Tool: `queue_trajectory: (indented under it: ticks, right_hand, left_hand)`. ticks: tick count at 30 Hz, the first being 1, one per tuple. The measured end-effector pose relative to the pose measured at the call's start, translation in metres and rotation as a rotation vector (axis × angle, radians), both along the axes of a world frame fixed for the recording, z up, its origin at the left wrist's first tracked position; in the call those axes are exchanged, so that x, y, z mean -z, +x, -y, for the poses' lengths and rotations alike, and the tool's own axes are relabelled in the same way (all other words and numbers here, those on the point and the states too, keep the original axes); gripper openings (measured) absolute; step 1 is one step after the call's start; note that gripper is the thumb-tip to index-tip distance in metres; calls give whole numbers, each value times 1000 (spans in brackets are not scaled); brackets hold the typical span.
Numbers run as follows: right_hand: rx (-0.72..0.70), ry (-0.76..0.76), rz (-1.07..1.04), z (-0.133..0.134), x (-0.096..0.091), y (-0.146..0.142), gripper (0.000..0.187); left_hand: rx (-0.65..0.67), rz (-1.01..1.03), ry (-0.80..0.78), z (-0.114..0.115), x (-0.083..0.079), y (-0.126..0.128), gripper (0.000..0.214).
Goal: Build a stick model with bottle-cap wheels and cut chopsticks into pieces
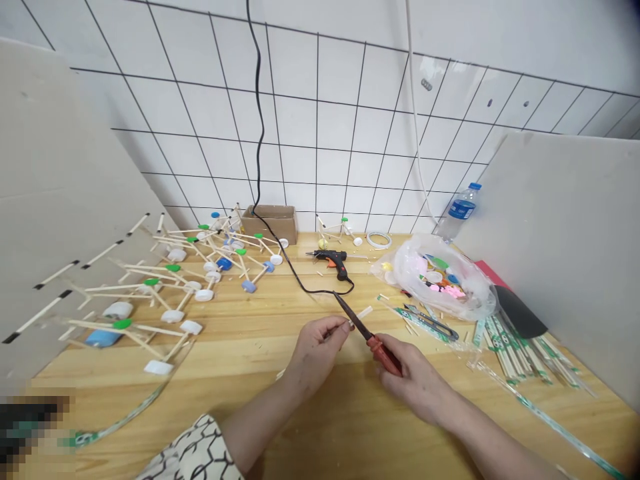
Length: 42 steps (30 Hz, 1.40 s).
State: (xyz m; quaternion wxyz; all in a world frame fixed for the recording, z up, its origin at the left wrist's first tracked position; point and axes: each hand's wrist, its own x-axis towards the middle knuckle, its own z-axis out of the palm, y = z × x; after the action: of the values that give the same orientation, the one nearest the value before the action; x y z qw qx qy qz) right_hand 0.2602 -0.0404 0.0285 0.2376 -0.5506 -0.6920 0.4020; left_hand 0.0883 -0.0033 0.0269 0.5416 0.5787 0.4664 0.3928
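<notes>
My left hand pinches a thin wooden stick above the pine tabletop. My right hand grips a red-handled tool, whose long dark tip reaches toward the stick near my left fingers. The tip appears close to the stick, but I cannot tell whether they touch. Just beyond my hands lies a black-and-orange hot glue gun, with its black cord running across the table. Part of the stick is hidden inside my left hand.
Several stick models with bottle-cap wheels cover the left side. A plastic bag of coloured pieces, scissors and bundled sticks lie right. A cardboard box and water bottle stand at the back, between grey boards.
</notes>
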Motion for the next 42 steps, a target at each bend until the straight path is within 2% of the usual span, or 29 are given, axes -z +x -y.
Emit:
queue_trajectory:
  ticks: [13, 21, 30, 42]
  right_hand:
    - [-9, 26, 49, -1, 2, 2, 12]
    - [-11, 8, 2, -1, 3, 3, 13]
    - [13, 6, 0, 0, 1, 1, 11]
    - [-1, -18, -19, 0, 1, 1, 13]
  left_hand:
    - [2, 18, -17, -3, 8, 0, 29]
    - [0, -1, -11, -3, 5, -1, 29]
    - [1, -1, -37, -6, 11, -2, 32]
    - [0, 15, -70, -5, 10, -3, 31]
